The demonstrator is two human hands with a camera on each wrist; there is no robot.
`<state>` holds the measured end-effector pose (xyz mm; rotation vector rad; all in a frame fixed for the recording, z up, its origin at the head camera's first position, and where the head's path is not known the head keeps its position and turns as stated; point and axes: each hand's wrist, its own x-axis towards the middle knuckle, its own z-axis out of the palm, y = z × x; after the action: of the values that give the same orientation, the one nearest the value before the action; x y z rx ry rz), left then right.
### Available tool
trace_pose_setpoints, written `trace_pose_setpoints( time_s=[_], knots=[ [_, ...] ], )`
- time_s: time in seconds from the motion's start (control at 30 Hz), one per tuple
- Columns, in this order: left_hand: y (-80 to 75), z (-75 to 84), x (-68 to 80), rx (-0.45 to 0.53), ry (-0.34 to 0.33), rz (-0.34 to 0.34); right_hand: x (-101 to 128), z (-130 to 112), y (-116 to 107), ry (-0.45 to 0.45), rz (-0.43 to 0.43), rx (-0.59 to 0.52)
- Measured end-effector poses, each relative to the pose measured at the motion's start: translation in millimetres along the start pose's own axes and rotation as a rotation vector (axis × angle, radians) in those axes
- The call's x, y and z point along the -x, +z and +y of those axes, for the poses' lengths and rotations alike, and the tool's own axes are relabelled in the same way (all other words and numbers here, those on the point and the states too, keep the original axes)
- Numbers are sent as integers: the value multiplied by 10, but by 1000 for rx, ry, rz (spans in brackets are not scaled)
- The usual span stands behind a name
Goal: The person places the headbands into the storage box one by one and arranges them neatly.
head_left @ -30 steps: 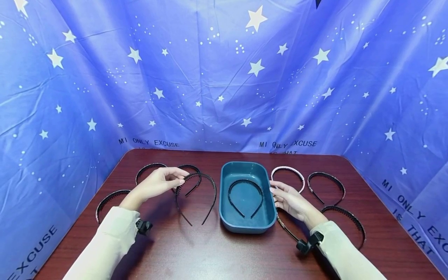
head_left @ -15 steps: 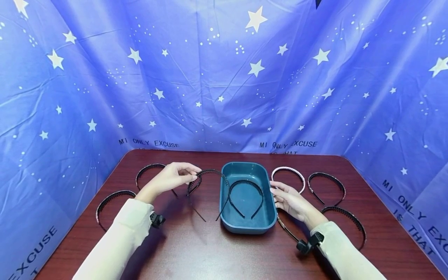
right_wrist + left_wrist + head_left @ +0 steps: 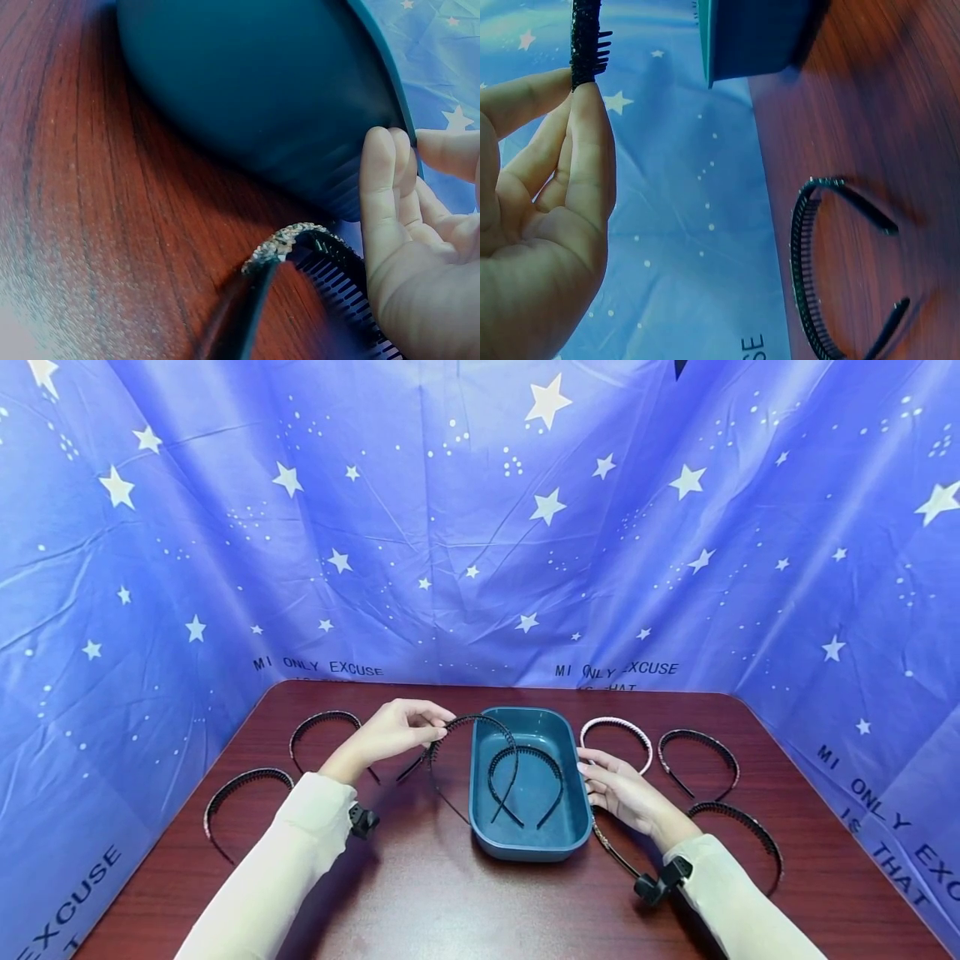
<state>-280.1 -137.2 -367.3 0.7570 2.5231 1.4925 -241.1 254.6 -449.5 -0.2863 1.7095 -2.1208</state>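
Observation:
My left hand pinches a black toothed headband by one side of its arc and holds it in the air over the left rim of a teal tray. The left wrist view shows the fingertips closed on the headband, with the tray just beyond. A second black headband lies inside the tray. My right hand holds the tray's right rim, fingers against the outer wall and thumb over the edge.
Several headbands lie on the dark wooden table: black ones at the left and right, and a pink one. A rhinestone headband lies under my right wrist. Blue star-printed cloth surrounds the table.
My left hand has lifted the black headband off the table and carried it right, from beside the tray to over its left rim. The right hand has stayed on the tray.

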Motion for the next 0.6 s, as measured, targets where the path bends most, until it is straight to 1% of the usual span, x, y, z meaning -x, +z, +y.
trace_pose_setpoints(
  time_s=[0.2,0.47,0.6],
  knots=[
    [74,24,-87,-39,11,-24,-5,8,4,-2,-2,0],
    [171,51,-200,-24,24,-52,-8,7,-3,-2,-1,0],
    [220,73,-263,-42,33,-54,-4,6,-5,1,1,0]
  ],
)
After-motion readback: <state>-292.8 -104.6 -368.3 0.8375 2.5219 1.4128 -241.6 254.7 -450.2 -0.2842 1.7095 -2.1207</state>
